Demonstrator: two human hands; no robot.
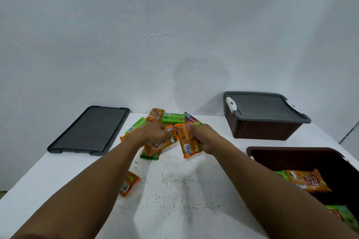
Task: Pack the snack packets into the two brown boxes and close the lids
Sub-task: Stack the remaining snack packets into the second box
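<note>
While both fists grip orange pkts, right hand [202,139] shows barcode; left hand [155,134] logo blurred.

I'm reaching both bare forearms forward, left hand [155,134] and right hand [202,139] fisted close together; fingers look curled, slightly blurred.

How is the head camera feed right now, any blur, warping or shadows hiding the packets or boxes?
Head view: soft overall, so print on the packet pile is unreadable; wide-angle warping bends the table edges and stretches both forearms; even light, no glare; a faint shadow on the wall; the open box is dark inside and cut off by the frame, yet its orange packet shows.
</note>
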